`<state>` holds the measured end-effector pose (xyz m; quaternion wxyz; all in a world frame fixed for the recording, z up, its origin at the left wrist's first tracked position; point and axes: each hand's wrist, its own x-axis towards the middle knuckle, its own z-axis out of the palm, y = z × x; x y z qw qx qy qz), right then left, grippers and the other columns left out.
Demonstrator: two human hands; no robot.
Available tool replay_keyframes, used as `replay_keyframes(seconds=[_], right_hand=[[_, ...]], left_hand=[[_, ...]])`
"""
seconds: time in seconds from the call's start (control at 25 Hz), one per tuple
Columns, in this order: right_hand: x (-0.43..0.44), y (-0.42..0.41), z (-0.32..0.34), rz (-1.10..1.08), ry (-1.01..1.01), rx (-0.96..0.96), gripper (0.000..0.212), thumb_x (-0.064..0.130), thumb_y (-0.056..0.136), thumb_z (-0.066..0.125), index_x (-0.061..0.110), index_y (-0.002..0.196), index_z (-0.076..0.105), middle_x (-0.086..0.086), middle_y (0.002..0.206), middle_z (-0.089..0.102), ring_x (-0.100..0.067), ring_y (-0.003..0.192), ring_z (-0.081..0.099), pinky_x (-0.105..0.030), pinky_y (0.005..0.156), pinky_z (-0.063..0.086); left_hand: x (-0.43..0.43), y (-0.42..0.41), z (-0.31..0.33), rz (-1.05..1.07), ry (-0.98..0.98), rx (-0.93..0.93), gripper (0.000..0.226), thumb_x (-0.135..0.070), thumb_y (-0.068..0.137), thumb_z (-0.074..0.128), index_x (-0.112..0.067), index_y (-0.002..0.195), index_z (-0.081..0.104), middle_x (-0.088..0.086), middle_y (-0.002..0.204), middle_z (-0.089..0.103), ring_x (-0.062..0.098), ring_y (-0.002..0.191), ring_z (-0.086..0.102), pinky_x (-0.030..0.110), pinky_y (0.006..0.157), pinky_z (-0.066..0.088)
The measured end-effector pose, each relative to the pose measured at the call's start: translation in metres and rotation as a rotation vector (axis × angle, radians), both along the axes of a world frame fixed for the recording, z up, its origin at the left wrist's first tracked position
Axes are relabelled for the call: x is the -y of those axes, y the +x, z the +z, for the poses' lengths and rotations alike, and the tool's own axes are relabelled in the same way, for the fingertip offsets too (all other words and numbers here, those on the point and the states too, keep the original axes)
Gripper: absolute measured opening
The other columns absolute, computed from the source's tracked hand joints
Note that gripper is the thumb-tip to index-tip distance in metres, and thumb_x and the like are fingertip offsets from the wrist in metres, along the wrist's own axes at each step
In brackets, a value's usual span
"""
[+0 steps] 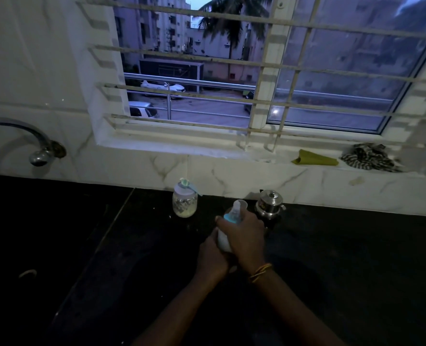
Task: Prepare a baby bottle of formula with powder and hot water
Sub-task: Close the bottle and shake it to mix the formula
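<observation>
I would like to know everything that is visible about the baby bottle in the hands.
The baby bottle looks like plastic: a pale whitish body, a blue ring at the neck, a clear cap on top. It is nearly upright, its top leaning right, over the black countertop. The left hand grips its lower part; the right hand wraps round it just under the ring. Its base is hidden, so I cannot tell whether it rests on the counter.

Jar (184, 204), steel pot (269, 204) block back; counter (356, 245) front open.
</observation>
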<state>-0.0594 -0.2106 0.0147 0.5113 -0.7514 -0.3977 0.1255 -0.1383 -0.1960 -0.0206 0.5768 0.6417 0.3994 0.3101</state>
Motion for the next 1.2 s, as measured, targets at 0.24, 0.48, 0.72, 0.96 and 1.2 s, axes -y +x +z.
replay_keyframes(seconds=[0.24, 0.48, 0.72, 0.96, 1.2], right_hand=[[-0.004, -0.001, -0.006, 0.043, 0.04, -0.019, 0.036, 0.038, 0.074, 0.073, 0.004, 0.077, 0.06, -0.005, 0.07, 0.065, -0.014, 0.065, 0.063, -0.025, 0.064, 0.052], [-0.011, 0.031, 0.023, 0.893, 0.045, -0.501, 0.016, 0.0, 0.061, 0.07, 0.004, 0.075, 0.064, -0.013, 0.087, 0.07, -0.033, 0.097, 0.063, -0.041, 0.088, 0.051], [-0.025, 0.006, 0.0, 0.228, -0.019, -0.365, 0.019, 0.002, 0.068, 0.071, 0.017, 0.065, 0.06, -0.003, 0.073, 0.064, -0.029, 0.083, 0.065, -0.039, 0.079, 0.052], [-0.047, 0.004, -0.034, -0.035, 0.011, -0.268, 0.018, 0.009, 0.069, 0.071, 0.02, 0.062, 0.059, 0.001, 0.066, 0.062, -0.015, 0.068, 0.061, -0.037, 0.083, 0.052], [-0.092, 0.085, -0.052, 0.349, -0.048, -0.509, 0.028, 0.028, 0.087, 0.059, 0.013, 0.11, 0.056, -0.006, 0.101, 0.059, -0.022, 0.099, 0.057, -0.024, 0.079, 0.048]], left_hand=[[-0.013, 0.005, -0.018, 0.141, 0.11, -0.077, 0.036, -0.011, 0.073, 0.072, -0.018, 0.106, 0.059, -0.009, 0.088, 0.064, 0.003, 0.079, 0.063, 0.021, 0.07, 0.055], [-0.043, -0.02, 0.006, -0.562, -0.254, 0.138, 0.051, 0.008, 0.049, 0.065, -0.014, 0.094, 0.062, -0.002, 0.085, 0.069, 0.014, 0.088, 0.065, 0.031, 0.076, 0.052], [-0.032, 0.005, -0.016, -0.022, -0.233, 0.037, 0.033, 0.001, 0.062, 0.073, -0.008, 0.092, 0.065, 0.002, 0.076, 0.068, 0.017, 0.07, 0.066, 0.023, 0.051, 0.05], [-0.039, 0.025, -0.047, 0.233, 0.137, -0.198, 0.04, -0.014, 0.081, 0.066, -0.012, 0.119, 0.055, 0.007, 0.111, 0.063, 0.021, 0.105, 0.059, 0.03, 0.089, 0.046], [-0.088, 0.033, -0.077, 0.214, -0.136, -0.074, 0.061, 0.005, 0.059, 0.08, -0.022, 0.107, 0.053, -0.009, 0.087, 0.061, 0.006, 0.077, 0.058, 0.009, 0.06, 0.048]])
